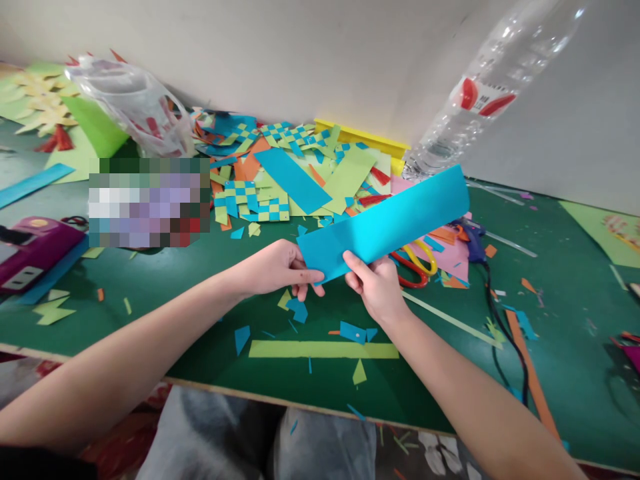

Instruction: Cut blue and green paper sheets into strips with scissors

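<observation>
A long blue paper strip [400, 217] is held up over the green table, slanting up to the right with a slight curl at its far end. My left hand [280, 267] pinches its lower left corner, thumb on top. Along its lower edge, my right hand [375, 283] grips it with the thumb on the face; the other fingers are partly hidden behind. Beneath my hands lies a light green paper strip [323, 349] among small blue scraps [353, 332]. Scissors with red and yellow handles [423, 260] lie just beyond my right hand.
Woven blue and green paper pieces [245, 200] and loose sheets pile up at the back. A clear plastic bottle [480, 100] leans by the wall. A plastic bag [135, 107] stands back left, near a purple power strip [37, 250]. A black cord [500, 327] runs at right.
</observation>
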`<action>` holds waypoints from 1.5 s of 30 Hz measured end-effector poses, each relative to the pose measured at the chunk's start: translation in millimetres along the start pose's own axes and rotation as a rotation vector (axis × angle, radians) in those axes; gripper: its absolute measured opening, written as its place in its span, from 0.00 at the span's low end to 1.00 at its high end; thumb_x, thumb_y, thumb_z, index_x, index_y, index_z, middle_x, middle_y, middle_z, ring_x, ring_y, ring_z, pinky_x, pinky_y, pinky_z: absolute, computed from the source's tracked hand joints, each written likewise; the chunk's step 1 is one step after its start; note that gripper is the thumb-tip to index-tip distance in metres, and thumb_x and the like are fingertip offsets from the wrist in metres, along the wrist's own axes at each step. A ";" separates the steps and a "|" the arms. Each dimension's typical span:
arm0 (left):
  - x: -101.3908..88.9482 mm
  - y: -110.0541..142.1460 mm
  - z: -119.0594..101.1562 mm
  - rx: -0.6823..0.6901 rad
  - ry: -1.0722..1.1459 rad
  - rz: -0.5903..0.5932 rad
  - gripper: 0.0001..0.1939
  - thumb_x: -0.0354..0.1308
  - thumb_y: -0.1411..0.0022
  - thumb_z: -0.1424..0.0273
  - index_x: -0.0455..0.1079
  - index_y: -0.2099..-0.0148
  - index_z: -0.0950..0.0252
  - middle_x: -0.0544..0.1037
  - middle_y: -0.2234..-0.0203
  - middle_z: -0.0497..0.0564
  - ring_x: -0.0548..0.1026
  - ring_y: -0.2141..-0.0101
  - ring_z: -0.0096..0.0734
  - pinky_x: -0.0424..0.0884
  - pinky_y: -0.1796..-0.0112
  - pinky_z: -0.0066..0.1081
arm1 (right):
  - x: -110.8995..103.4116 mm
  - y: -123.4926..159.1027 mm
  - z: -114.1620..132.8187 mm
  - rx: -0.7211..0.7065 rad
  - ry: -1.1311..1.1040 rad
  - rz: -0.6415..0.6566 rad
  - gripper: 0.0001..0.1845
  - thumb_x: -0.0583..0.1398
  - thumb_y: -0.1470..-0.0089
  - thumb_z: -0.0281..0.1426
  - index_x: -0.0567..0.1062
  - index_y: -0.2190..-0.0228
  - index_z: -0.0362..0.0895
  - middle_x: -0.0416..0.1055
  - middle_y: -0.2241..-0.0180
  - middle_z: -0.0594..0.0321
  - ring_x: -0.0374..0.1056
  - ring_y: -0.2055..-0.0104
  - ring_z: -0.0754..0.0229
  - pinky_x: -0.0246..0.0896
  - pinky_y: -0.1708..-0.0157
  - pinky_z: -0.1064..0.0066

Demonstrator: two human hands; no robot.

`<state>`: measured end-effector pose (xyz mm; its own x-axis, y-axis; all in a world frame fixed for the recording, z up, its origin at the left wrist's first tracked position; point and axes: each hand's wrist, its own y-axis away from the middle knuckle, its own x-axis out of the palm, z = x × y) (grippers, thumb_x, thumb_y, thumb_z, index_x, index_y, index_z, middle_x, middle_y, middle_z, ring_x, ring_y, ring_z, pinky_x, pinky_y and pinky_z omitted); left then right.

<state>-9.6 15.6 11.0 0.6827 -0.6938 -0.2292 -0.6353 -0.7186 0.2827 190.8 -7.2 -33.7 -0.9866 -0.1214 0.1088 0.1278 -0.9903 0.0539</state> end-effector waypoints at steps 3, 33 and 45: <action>-0.8 -0.2 1.6 0.006 0.011 0.020 0.12 0.61 0.40 0.64 0.79 0.67 0.68 0.77 0.83 0.50 0.73 0.80 0.22 0.69 0.76 0.19 | -0.1 0.5 1.0 -0.012 0.022 0.002 0.26 0.62 0.46 0.43 0.62 0.88 0.45 0.58 0.89 0.69 0.52 0.85 0.69 0.44 0.84 0.71; 4.3 2.9 1.4 -0.002 0.209 0.104 0.10 0.64 0.42 0.66 0.73 0.68 0.69 0.80 0.76 0.53 0.74 0.82 0.22 0.68 0.79 0.20 | 2.1 1.9 6.8 -0.034 -0.081 -0.010 0.24 0.66 0.51 0.39 0.61 0.86 0.46 0.55 0.90 0.73 0.50 0.88 0.70 0.42 0.86 0.71; -20.1 11.7 4.2 0.014 0.145 0.142 0.13 0.64 0.43 0.63 0.76 0.73 0.67 0.79 0.79 0.51 0.73 0.82 0.23 0.68 0.78 0.20 | -25.8 -19.3 21.5 -0.169 -0.150 -0.302 0.27 0.70 0.57 0.37 0.57 0.86 0.46 0.51 0.90 0.77 0.46 0.88 0.73 0.41 0.87 0.73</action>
<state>-32.3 21.0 14.9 0.6304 -0.7746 -0.0516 -0.7330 -0.6157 0.2892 216.0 16.5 -16.2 -0.9500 0.1765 0.2577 -0.1975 -0.9786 -0.0579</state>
